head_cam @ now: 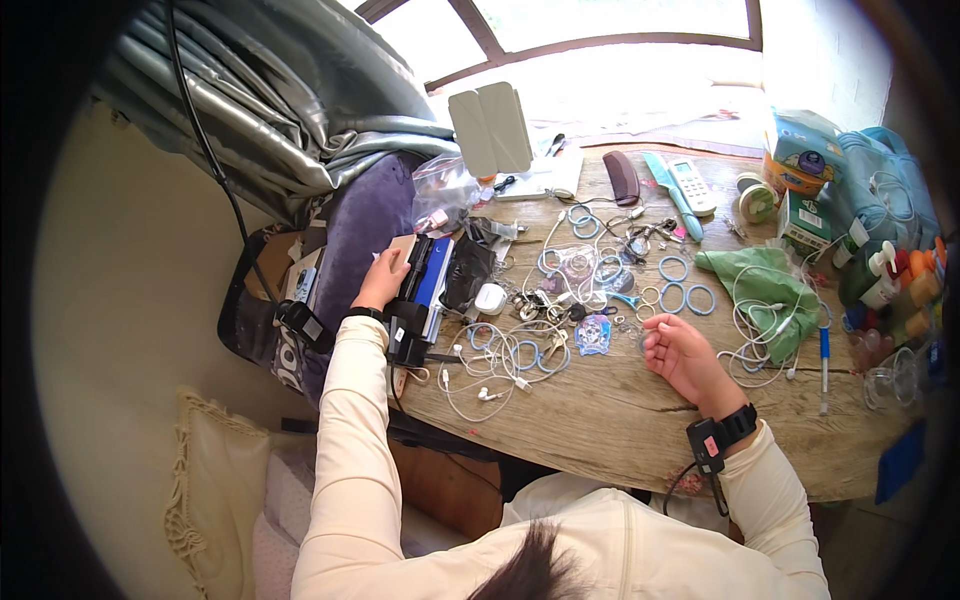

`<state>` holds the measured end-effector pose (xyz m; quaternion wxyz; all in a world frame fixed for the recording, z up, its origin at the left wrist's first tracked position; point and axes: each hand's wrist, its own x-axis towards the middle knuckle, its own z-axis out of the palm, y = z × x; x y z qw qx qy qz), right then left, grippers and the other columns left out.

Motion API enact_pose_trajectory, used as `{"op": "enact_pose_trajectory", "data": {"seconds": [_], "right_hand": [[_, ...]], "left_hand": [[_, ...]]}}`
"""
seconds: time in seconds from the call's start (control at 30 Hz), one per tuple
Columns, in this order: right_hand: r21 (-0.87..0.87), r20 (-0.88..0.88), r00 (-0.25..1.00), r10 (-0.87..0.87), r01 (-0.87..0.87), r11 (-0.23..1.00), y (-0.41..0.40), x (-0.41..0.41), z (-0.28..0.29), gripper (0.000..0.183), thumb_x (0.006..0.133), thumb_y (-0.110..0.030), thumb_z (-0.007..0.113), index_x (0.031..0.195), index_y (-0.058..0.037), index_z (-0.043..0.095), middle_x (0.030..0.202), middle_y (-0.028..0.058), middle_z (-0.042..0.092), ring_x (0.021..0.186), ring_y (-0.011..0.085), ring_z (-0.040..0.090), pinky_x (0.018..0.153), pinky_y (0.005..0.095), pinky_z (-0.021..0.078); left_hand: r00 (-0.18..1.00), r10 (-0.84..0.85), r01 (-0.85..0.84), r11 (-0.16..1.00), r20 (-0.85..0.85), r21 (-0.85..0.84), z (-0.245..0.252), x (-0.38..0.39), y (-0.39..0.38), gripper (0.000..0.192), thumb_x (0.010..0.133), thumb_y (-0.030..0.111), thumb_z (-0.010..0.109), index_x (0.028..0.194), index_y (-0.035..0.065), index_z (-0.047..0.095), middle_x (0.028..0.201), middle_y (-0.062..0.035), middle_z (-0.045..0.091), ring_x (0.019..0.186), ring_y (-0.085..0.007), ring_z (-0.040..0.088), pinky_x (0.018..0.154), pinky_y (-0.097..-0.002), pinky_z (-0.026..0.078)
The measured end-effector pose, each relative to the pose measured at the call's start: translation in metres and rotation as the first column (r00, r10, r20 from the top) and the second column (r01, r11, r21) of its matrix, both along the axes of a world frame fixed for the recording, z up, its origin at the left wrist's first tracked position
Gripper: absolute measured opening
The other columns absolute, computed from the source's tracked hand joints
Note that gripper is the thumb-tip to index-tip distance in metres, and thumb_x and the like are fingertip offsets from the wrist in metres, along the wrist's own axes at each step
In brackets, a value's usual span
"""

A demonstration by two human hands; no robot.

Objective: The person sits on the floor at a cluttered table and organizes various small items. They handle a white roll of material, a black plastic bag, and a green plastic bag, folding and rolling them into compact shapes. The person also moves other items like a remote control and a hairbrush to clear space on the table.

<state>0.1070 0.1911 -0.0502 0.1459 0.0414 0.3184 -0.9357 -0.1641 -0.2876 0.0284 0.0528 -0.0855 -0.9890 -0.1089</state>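
My left hand (381, 280) is on the near-left side of a stack of notebooks, its fingers over a tan-covered one (402, 244). A small white bit shows by its fingertips; whether it is held cannot be told. Beside it lie a black case (417, 271) and a blue notebook (437, 271). My right hand (681, 358) is over the wooden table with loosely curled fingers, palm turned partly up. Near its fingertips are small clear rings and a blue skull-printed charm (593, 334). Blue ring-shaped bands (673, 297) lie just beyond it.
White earphones and cables (495, 360) lie tangled at front left, near a white earbud case (491, 298). A green cloth (765, 292) with a white cable is at right, beside a blue pen (824, 352). Bottles (885, 274) crowd the right edge. A comb (621, 178) and remote control (691, 186) lie farther back.
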Motion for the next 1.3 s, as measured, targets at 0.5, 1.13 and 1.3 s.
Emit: {"op": "enact_pose_trajectory", "data": {"seconds": [0.5,1.13,1.3], "right_hand": [[0.048,0.016,1.000,-0.001,0.001,0.999,-0.001,0.000,0.001,0.019,0.094,-0.014,0.050,0.108,-0.0034,0.054,0.086,0.0035,0.059,0.079,0.0124,0.058,0.075,0.0256,0.0496],[0.042,0.014,1.000,-0.011,0.011,0.999,0.001,0.001,0.001,0.018,0.093,-0.013,0.050,0.108,-0.0030,0.055,0.084,0.0025,0.060,0.077,0.0115,0.058,0.073,0.0249,0.0504],[0.037,-0.009,1.000,0.014,-0.014,0.999,-0.006,-0.001,0.001,0.018,0.093,-0.013,0.050,0.108,-0.0032,0.056,0.085,0.0025,0.060,0.078,0.0115,0.058,0.074,0.0249,0.0501]], "left_hand": [[0.869,-0.328,0.395,0.910,-0.370,0.123,0.008,0.116,0.175,0.056,0.085,0.010,0.056,0.137,0.0068,0.036,0.143,-0.0255,0.030,0.133,-0.0407,0.028,0.110,-0.0451,0.024],[1.000,-0.009,0.011,0.997,-0.022,0.072,-0.031,0.051,0.133,0.049,0.075,0.025,0.069,0.113,-0.0013,0.051,0.108,-0.0262,0.061,0.104,-0.0412,0.057,0.087,-0.0439,0.046],[0.981,-0.083,0.153,0.890,-0.176,0.429,-0.024,0.053,0.115,0.043,0.081,0.023,0.067,0.113,-0.0017,0.052,0.103,-0.0202,0.064,0.097,-0.0368,0.061,0.082,-0.0418,0.048]]}}
